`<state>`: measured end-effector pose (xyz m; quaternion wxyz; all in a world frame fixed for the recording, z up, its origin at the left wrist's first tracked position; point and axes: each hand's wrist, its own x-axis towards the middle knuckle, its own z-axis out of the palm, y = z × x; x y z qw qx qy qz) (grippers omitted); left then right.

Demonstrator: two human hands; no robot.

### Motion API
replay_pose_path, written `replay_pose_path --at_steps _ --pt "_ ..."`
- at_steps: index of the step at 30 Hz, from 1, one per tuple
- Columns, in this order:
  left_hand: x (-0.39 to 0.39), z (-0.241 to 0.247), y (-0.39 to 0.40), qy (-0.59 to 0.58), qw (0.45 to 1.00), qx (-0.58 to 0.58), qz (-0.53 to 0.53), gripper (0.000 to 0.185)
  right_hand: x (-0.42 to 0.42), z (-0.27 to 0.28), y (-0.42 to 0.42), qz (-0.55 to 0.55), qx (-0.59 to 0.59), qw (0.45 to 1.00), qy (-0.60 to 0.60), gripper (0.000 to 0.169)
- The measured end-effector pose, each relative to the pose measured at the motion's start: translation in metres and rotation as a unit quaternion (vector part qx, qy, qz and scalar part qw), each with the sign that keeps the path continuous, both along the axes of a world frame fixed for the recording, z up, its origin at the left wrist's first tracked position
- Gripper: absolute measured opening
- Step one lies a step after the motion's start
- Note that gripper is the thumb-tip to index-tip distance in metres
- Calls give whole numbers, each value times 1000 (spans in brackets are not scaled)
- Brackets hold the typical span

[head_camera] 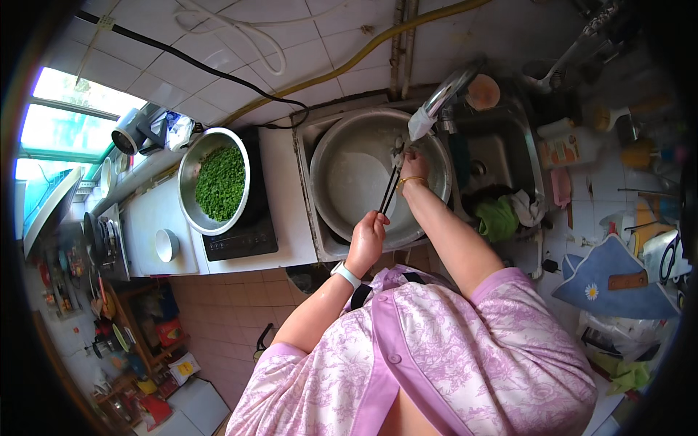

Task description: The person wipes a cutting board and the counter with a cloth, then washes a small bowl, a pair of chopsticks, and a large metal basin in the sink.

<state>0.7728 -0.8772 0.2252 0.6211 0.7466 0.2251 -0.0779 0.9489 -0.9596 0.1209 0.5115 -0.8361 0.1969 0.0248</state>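
Note:
My left hand (369, 237), with a watch at its wrist, grips the lower ends of dark chopsticks (390, 188) over a wide metal basin (349, 180) set in the sink. At the chopsticks' far ends, under the tap (441, 98) with white wrapping on its spout, is my right hand (414, 165), a gold bracelet at its wrist. A greyish-white clump (397, 154) lies at its fingers; what it is I cannot tell. The right fingers are bent at the clump and chopstick tips, partly hidden. The basin's bottom looks wet.
Left of the sink, a steel bowl of chopped greens (221, 182) sits on a black induction cooktop (240, 246), beside a small white bowl (167, 244). A second sink basin (493, 152) with green (496, 218) and white cloths at its edge is on the right. Hoses run along the tiled wall.

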Motion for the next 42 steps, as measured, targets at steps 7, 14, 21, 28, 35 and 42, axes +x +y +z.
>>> replay_pose_path --at_steps 7,14,21,28,35,42 --pt "4 -25 5 1 995 -93 43 31 -87 15 14 80 10 997 17 39" --pt "-7 -1 16 75 968 -240 9 32 -1 0 3 42 107 992 53 40" --pt "-11 -8 20 65 935 -346 39 31 -4 39 -45 -90 367 917 128 38" --pt "3 -24 3 78 937 -339 26 29 -74 48 -33 53 407 896 167 15" --pt "0 -12 9 119 958 -259 -3 31 -55 18 -10 40 354 922 150 13" --pt "-19 -5 17 58 994 -87 -39 31 -2 12 0 50 213 972 84 23"
